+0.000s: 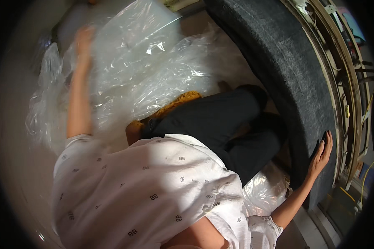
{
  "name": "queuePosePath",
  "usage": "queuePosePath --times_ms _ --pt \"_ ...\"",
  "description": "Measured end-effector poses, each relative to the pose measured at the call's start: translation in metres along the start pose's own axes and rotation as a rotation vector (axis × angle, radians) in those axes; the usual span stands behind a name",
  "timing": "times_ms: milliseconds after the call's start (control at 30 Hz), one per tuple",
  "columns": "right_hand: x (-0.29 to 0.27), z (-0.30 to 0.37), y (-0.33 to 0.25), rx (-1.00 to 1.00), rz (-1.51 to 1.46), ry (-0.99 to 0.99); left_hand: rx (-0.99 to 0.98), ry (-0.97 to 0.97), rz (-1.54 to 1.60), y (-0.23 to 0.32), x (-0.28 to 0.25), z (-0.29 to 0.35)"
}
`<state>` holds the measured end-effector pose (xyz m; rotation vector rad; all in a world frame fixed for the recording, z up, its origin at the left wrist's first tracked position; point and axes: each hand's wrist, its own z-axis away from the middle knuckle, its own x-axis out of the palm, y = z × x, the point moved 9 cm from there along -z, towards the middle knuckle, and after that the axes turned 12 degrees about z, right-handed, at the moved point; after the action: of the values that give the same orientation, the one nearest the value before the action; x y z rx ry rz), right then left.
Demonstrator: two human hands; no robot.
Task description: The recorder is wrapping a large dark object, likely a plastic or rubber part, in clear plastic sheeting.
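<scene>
- Right hand [319, 158]: fingers straight, resting on the dark cloth [286, 62], which curves along the right.
- Left hand [84, 39] is blurred by the plastic sheet [124, 79]; I cannot tell whether its fingers grip.
- Pulled hard, loose plastic could snag against the legs [212, 116], which lie between sheet and cloth.

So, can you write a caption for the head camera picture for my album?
Left hand a blur near crinkled clear plastic sheeting; right hand resting on dark grey fabric.
</scene>
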<state>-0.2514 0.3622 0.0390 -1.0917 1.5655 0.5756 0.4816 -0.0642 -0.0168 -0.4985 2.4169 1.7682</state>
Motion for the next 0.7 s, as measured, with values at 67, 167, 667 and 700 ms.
queuePosePath --times_ms 67,167,667,700 --pt "0.002 -0.002 -0.004 -0.026 -0.020 0.016 0.048 -0.475 -0.213 0.024 0.185 0.066" --pt "0.013 -0.006 -0.007 -0.017 -0.042 0.011 0.338 -0.861 -0.332 -0.020 0.324 0.166" --pt "0.006 -0.002 0.003 0.053 0.021 0.010 -0.571 -1.409 -1.001 -0.311 0.023 0.353" --pt "0.001 0.002 0.010 0.075 0.051 0.010 -0.562 -1.415 -0.980 -0.307 0.015 0.356"
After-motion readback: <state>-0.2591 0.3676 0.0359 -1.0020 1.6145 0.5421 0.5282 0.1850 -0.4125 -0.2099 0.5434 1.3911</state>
